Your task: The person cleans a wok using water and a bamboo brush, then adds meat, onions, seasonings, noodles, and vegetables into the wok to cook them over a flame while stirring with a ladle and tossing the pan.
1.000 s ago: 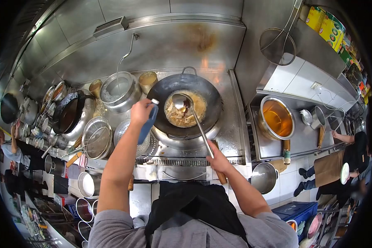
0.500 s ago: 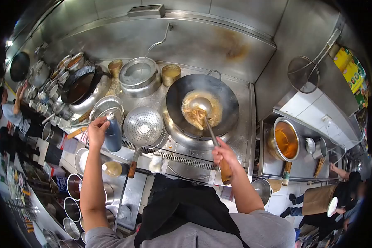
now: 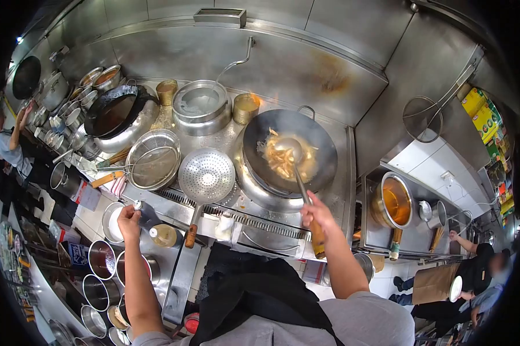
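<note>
My right hand (image 3: 319, 214) is closed around the wooden handle of a ladle (image 3: 301, 183). The ladle's bowl rests among pale brown strips of food (image 3: 280, 161) in a black wok (image 3: 324, 164) on the burner. Steam rises from the food; what kind it is I cannot tell. At the left, my left hand (image 3: 129, 222) grips the top of a dark squeeze bottle (image 3: 150, 216). Beside that bottle stands a second bottle (image 3: 165, 235) with yellowish contents. Whether the dark bottle touches the counter is hidden.
A perforated skimmer (image 3: 207, 176) and a wire strainer (image 3: 153, 160) lie left of the wok. Flame (image 3: 256, 100) shows behind the wok, near a brass-coloured can (image 3: 245, 109). A pot of orange liquid (image 3: 395, 200) stands right. Other people are at both sides.
My left hand has lowered the dark bottle from above the stove edge to beside the yellowish bottle. The wok has tilted and shifted slightly, and flame now shows behind it.
</note>
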Demonstrator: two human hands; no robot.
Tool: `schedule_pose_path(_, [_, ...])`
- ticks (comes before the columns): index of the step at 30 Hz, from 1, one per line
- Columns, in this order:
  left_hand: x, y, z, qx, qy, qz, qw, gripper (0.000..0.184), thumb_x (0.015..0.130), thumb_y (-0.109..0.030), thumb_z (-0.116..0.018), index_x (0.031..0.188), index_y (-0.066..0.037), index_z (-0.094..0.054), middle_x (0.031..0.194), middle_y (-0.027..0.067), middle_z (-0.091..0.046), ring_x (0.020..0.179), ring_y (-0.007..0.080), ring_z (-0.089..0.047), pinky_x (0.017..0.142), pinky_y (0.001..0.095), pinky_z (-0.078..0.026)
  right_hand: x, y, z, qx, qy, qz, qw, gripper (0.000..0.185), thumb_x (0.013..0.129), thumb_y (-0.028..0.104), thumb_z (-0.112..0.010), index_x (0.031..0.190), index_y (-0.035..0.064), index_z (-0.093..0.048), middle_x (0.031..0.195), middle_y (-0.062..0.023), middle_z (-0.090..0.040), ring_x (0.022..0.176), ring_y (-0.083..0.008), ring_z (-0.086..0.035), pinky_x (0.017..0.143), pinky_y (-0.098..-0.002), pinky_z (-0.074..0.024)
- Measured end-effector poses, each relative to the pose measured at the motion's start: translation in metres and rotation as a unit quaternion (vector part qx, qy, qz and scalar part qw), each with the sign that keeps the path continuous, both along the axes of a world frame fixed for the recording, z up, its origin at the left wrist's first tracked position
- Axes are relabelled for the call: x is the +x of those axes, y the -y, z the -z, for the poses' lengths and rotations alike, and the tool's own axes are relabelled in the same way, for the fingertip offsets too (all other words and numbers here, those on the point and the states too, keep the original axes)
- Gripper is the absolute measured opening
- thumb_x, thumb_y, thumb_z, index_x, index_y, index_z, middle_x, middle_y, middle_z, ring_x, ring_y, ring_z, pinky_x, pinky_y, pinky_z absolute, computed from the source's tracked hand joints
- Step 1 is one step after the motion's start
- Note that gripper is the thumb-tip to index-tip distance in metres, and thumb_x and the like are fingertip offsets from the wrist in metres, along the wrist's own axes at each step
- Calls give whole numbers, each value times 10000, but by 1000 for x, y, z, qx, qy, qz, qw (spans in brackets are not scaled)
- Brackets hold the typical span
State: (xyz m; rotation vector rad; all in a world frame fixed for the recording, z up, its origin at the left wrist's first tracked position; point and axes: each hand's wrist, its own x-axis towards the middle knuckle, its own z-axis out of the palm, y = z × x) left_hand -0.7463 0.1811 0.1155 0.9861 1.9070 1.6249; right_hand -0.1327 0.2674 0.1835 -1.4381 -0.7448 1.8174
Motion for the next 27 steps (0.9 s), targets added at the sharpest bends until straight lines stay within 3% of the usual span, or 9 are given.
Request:
schedule_pose_path(2, [-11,10,28,-15,-3,8,1000,225,827,70,-660,1038,-5,-644,784,-1,-629,694,82,-563,650,233,-444,10,-22,2,-8,-111,23,994,801,960,80,-557,1575,299,-93,754,-59,-531,526,-142,-484,496,-320,-438])
schedule_pose_path(4, [-7,23,36,-23,26,-49,998,236,826,73,-665,1046,-9,-637,754,-10,-602,650,66,-512,592,231,-398,11,-34,28,28,1,-9,1000,798,962,99,-547,1580,287,-77,769,-72,-550,560,-150,-512,518,-335,-460])
schedule_pose_path(7, [-3,43,40,-15,68,-95,993,295,832,73,-663,1103,-26,-604,727,-16,-582,628,56,-482,556,224,-345,11,-25,78,329,575,-69,745,830,942,53,-523,1593,238,-42,748,-95,-570,524,-158,-529,516,-369,-491])
schedule_pose_path(8, [1,52,42,0,101,-123,987,309,831,75,-664,1113,-31,-598,712,-22,-573,622,52,-474,550,219,-331,16,-14,79,332,570,-73,748,830,942,53,-523,1593,238,-42,748,-95,-570,524,-158,-529,516,-369,-491])
schedule_pose_path(10, [6,74,46,-9,84,-129,988,324,841,78,-630,1139,-38,-583,768,-3,-589,631,50,-472,542,214,-320,16,11,19,129,350,-88,924,845,937,50,-547,1590,235,-45,986,-186,-649,651,-235,-613,606,-376,-525])
schedule_pose_path(14, [36,106,52,23,95,-210,973,427,841,70,-549,1260,-11,-543,1162,113,-568,806,110,-528,681,237,-445,75,-1,5,3,68,-106,992,843,937,55,-558,1589,213,-48,1168,-247,-658,793,-283,-663,684,-361,-544])
schedule_pose_path(16, [51,121,54,-8,43,-261,964,431,846,65,-546,1271,-9,-530,1134,95,-579,846,115,-555,728,231,-464,77,-20,10,137,336,-152,919,853,938,54,-557,1589,210,-29,1138,-260,-663,828,-329,-678,732,-396,-543])
schedule_pose_path(20, [122,144,23,-15,-4,-278,960,355,875,24,-593,1227,-8,-560,1143,80,-604,968,181,-613,871,301,-476,82,-86,6,198,504,-162,825,839,943,98,-538,1584,214,-9,1192,-335,-612,1055,-458,-628,940,-487,-484])
schedule_pose_path(27, [186,227,6,-88,-146,-275,946,399,834,48,-592,1228,-15,-568,1229,123,-565,1095,248,-572,984,361,-449,67,-105,-4,242,503,-313,769,819,939,122,-534,1584,204,-38,1127,-328,-634,1035,-461,-629,922,-497,-481])
